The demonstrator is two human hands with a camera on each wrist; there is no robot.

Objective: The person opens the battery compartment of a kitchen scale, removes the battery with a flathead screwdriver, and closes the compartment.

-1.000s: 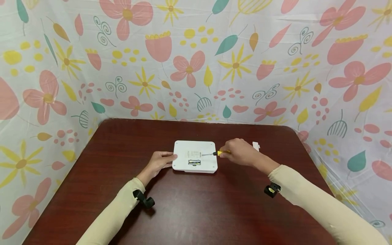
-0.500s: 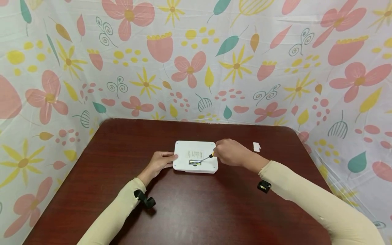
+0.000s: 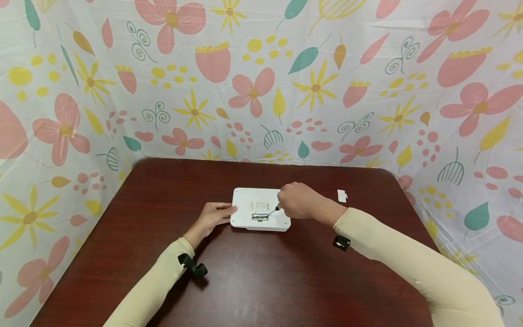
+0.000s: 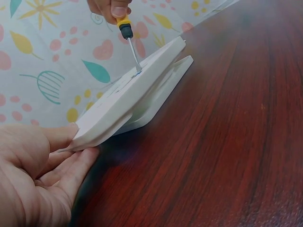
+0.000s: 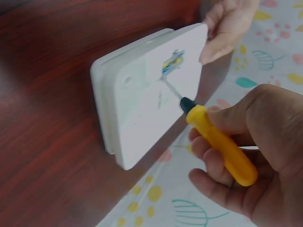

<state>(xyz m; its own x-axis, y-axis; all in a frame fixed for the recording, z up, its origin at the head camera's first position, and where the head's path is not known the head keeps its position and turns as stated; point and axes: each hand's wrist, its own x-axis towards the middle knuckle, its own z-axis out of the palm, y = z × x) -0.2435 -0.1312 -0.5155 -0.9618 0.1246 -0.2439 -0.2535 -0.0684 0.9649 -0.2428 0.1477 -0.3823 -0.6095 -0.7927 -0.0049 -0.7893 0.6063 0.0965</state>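
Note:
A white flat device, perhaps a scale, lies with its label side up on the table. Its battery compartment is uncovered, with batteries inside. My left hand pinches the device's left edge, thumb on top and fingers below, as the left wrist view shows. In my right hand is a screwdriver with a yellow handle and black collar, gripped between thumb and fingers. The screwdriver's metal tip is at the right end of the compartment; whether it touches a battery I cannot tell.
A small white battery cover rests on the dark red wooden table, right of the device and beyond my right hand. Floral-printed cloth hangs behind the table and along both sides.
My right hand has moved left with the screwdriver, bringing its tip from over the label down to the compartment's right end. My left hand and the device have stayed almost still.

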